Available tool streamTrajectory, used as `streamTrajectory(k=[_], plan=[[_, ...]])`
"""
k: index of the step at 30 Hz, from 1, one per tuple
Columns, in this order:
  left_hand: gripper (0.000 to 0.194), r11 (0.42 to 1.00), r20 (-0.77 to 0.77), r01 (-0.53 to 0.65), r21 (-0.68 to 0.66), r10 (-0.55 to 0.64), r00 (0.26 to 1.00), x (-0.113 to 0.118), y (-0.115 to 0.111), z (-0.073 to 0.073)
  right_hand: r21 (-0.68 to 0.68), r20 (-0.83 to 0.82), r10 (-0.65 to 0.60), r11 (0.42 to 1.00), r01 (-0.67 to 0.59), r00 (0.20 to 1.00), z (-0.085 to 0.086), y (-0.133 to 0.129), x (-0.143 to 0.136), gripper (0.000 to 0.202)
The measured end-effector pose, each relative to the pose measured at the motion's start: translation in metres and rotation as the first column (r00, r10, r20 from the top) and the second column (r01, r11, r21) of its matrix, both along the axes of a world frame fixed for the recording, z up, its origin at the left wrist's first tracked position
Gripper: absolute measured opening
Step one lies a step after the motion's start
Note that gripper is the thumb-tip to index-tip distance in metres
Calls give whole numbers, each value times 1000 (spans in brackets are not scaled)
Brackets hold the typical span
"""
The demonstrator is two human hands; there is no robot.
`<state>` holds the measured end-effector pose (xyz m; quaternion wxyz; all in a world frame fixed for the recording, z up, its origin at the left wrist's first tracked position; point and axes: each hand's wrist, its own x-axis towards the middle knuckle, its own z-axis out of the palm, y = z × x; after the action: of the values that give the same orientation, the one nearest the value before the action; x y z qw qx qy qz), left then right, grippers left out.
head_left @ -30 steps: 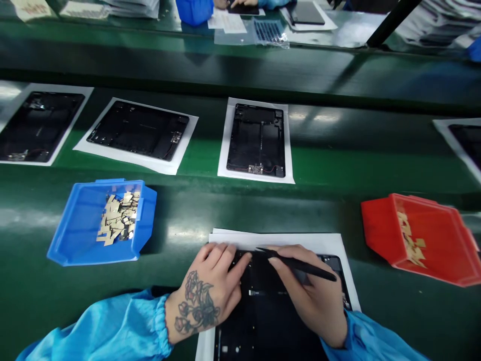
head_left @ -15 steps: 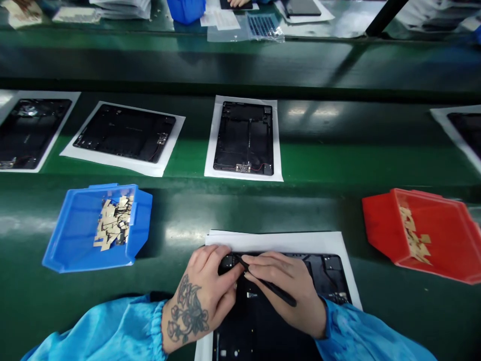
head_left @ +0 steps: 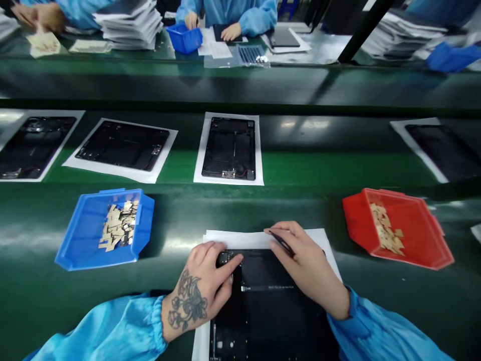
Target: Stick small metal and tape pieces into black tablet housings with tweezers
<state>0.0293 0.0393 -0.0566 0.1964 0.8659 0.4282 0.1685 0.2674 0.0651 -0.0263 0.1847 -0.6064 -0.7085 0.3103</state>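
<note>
At the bottom centre of the frame, an open black tablet shell (head_left: 280, 313) lies flat on white sheets (head_left: 259, 237), and both of the person's hands are at its upper part. The left hand (head_left: 203, 291) rests over the shell's upper-left corner: its index finger reaches out apart from the other fingers, which bend close together; whether anything is pinched beneath the fingertips cannot be told. The right hand (head_left: 310, 268) is over the upper edge, right of centre, thumb and fingers pinching a slim dark tool (head_left: 281, 242); its tip is too unclear to say whether it touches anything. The step in hand seems to be fine work along that edge, with the left hand steadying the corner. Further work there would call for a steady shell and a lightly guided tip. A blue bin (head_left: 90, 230) of small pieces sits at middle left, a red bin (head_left: 417, 230) at middle right.
</note>
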Motion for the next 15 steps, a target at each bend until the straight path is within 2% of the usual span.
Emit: streamTrajectory(k=[3, 7, 10, 15], plan=[[43, 1000, 19, 12, 4, -12, 1000, -1, 1, 1, -34, 218, 136, 991, -132, 966, -5, 1, 2, 29], [40, 1000, 56, 4, 7, -4, 998, -2, 0, 2, -47, 287, 218, 976, -214, 933, -6, 9, 5, 26], [38, 1000, 125, -5, -28, 8, 992, -4, -1, 5, -40, 335, 287, 956, -291, 897, -2, 13, 5, 16], [27, 987, 348, -154, -53, 163, 923, -15, -1, 10, 13, 521, 333, 918, -397, 786, -1, 8, 6, 4]])
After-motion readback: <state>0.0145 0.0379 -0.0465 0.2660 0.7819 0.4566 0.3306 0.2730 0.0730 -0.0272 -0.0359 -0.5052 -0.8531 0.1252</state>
